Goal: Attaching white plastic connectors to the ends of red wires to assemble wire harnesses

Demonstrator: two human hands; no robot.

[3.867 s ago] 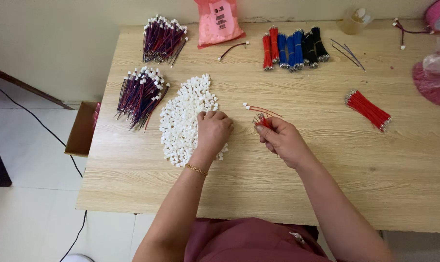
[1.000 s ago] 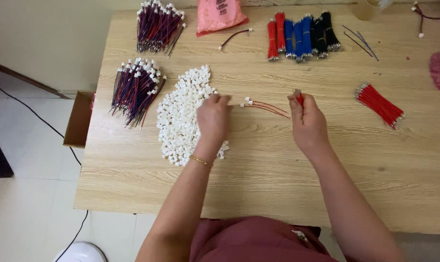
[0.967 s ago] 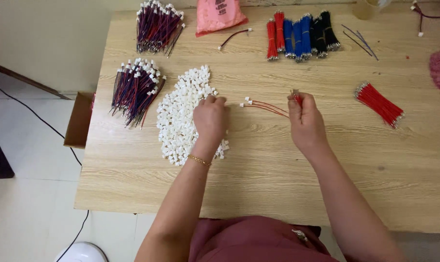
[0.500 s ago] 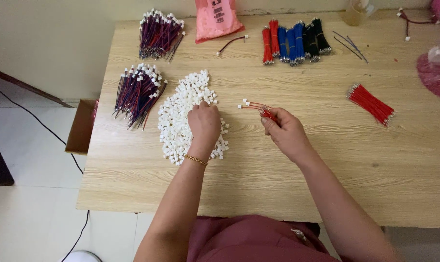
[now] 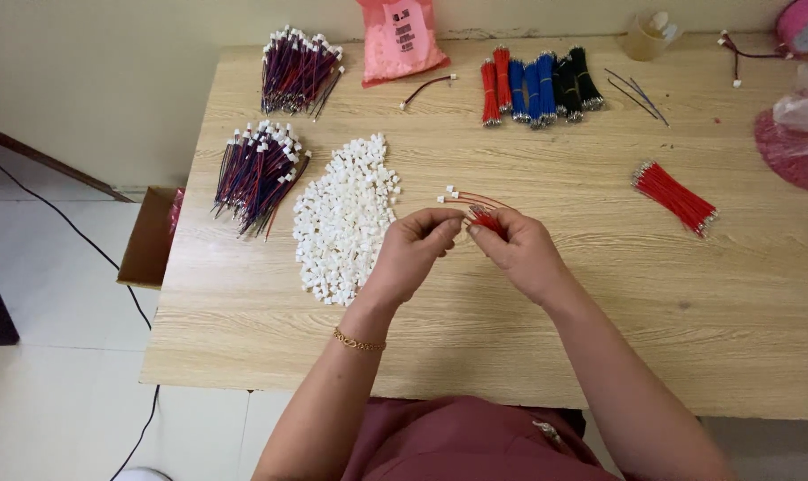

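A wooden table fills most of the view, set against a pale wall, with tiled floor and a cardboard box to its left. Stock is spread in an arc along the far edge, probably so each kind stays within arm's reach: two heaps of dark wires with white ends at the left, a pink bag at the back, a row of red, blue and black wire bundles beside it, and a loose bundle of red wires off to the right. A pink plastic bag lies at the right edge.

Nearer the middle lies a broad heap of small white plugs, just beside the left hand, likely so a plug can be picked up without looking far.

Both hands meet over the table just right of that heap. The left hand has its thumb and fingers pinched narrow; whatever sits between them (perhaps one plug) is too small to tell. The right hand is closed on a few red wires, held near their ends with the tips pointing toward the left hand, the way one holds a thing to line it up with another.

Just beyond the fingertips, a finished-looking piece of thin red wires with white plugs on the end lies on the wood, apart from both hands.
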